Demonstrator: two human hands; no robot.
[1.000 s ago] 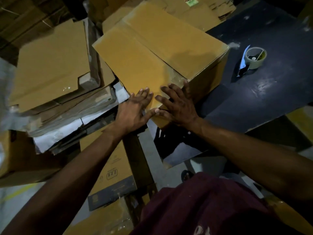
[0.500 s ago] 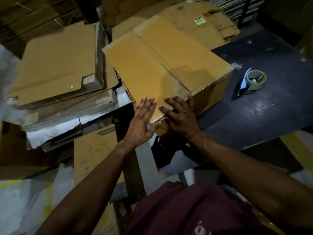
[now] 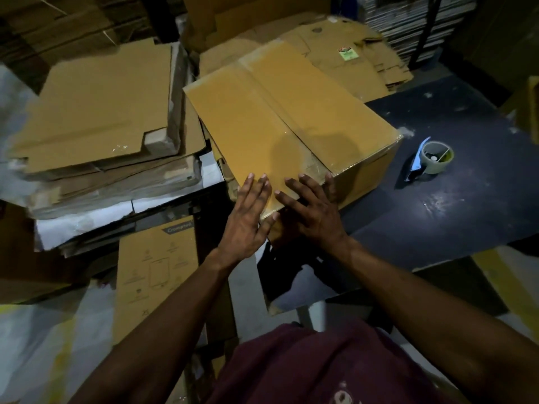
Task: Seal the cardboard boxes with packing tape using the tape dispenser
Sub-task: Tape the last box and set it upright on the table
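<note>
The box (image 3: pixel 287 118) is being pressed by both flat, spread hands (image 3: pixel 280 211) at the counter (image 3: pixel 437 217) edge, so it could be tipped off.

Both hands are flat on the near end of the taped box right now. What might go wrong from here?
1. The cardboard box has its near corner past the dark table edge, under the left hand and right hand; pressing there might tip or slide it.
2. The tape dispenser lies apart on the table, so neither hand could add tape without letting go.
3. The tape near the seam's end looks wrinkled and may lift.
</note>
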